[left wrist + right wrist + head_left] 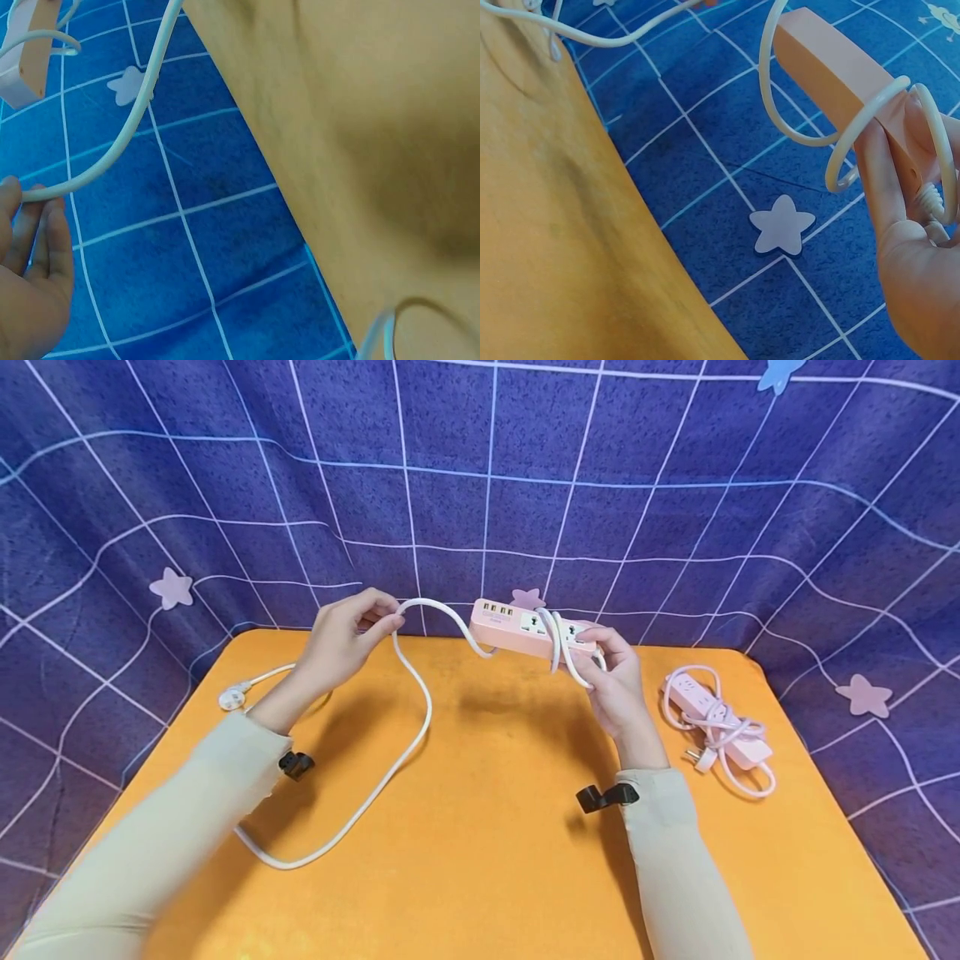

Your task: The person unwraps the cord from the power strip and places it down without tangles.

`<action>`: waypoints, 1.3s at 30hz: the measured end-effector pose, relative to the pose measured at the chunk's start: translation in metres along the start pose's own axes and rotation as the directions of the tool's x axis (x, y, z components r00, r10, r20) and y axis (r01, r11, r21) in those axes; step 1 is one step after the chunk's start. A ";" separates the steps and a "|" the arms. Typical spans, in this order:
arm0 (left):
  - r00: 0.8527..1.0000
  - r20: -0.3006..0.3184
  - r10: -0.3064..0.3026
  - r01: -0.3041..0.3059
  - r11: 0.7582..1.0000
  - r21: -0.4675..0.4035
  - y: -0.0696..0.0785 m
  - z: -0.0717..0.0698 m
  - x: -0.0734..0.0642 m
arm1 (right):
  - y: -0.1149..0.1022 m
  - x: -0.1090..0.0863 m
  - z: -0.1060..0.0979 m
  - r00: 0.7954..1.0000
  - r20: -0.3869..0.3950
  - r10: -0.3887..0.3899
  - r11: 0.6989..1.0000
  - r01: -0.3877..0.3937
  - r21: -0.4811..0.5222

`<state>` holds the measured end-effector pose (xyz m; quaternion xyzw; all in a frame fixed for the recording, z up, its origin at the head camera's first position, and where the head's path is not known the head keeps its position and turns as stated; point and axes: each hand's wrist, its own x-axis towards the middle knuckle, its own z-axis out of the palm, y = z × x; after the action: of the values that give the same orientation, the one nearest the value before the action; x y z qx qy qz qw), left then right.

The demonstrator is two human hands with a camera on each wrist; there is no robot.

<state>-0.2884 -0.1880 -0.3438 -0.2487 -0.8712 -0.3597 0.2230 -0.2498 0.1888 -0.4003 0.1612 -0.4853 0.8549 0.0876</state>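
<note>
A pink power strip with sockets and several USB ports is held above the table by the right hand, which grips its right end. White cord loops cross over the strip near that hand; the right wrist view shows the loops close to the fingers. Off to the left, the left hand pinches the white cord between thumb and fingers. From there the cord hangs in a long curve down to the table and passes under the left forearm. Its white plug lies at the table's left edge.
A second pink power strip, its cord bundled around it and its plug beside it, lies on the right of the orange table. Behind the table hangs a blue gridded cloth with star shapes. Both wrists wear small black camera mounts.
</note>
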 end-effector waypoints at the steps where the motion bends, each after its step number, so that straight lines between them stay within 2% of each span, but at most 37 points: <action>1: 1.000 0.010 0.011 -0.011 1.000 0.007 -0.002 -0.002 -0.001 | 0.000 0.000 0.000 1.000 0.000 -0.001 1.000 0.001 0.000; 9: 0.989 0.093 0.116 -0.124 0.989 0.082 -0.013 -0.015 -0.013 | 0.002 0.001 -0.001 1.000 -0.024 -0.013 1.000 0.013 0.004; 16: 0.964 0.181 0.194 -0.217 0.969 0.118 -0.023 -0.019 -0.026 | 0.003 0.001 -0.001 1.000 -0.026 -0.010 1.000 0.010 -0.006; 20: 0.943 0.245 0.224 -0.257 0.959 0.116 -0.028 -0.018 -0.032 | 0.004 0.000 -0.001 0.999 -0.033 -0.010 1.000 0.010 -0.007; 26: 0.897 0.343 0.279 -0.334 0.936 0.112 -0.033 -0.014 -0.039 | 0.005 0.001 -0.001 0.999 -0.036 -0.009 1.000 0.009 -0.019; 28: 0.886 0.362 0.290 -0.349 0.931 0.108 -0.035 -0.012 -0.040 | 0.005 0.001 -0.001 0.999 -0.035 -0.007 1.000 0.006 -0.023; 34: 0.865 0.424 0.268 -0.340 0.935 0.101 -0.043 -0.009 -0.044 | 0.005 0.001 0.000 0.999 -0.039 -0.004 1.000 0.003 -0.031; 39: 0.833 0.496 0.244 -0.326 0.942 0.085 -0.047 -0.009 -0.047 | 0.005 0.001 0.000 0.999 -0.035 0.004 1.000 -0.005 -0.024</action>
<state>-0.2778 -0.2363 -0.3890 -0.4376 -0.8789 -0.1757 0.0718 -0.2518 0.1866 -0.4038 0.1439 -0.4944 0.8518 0.0962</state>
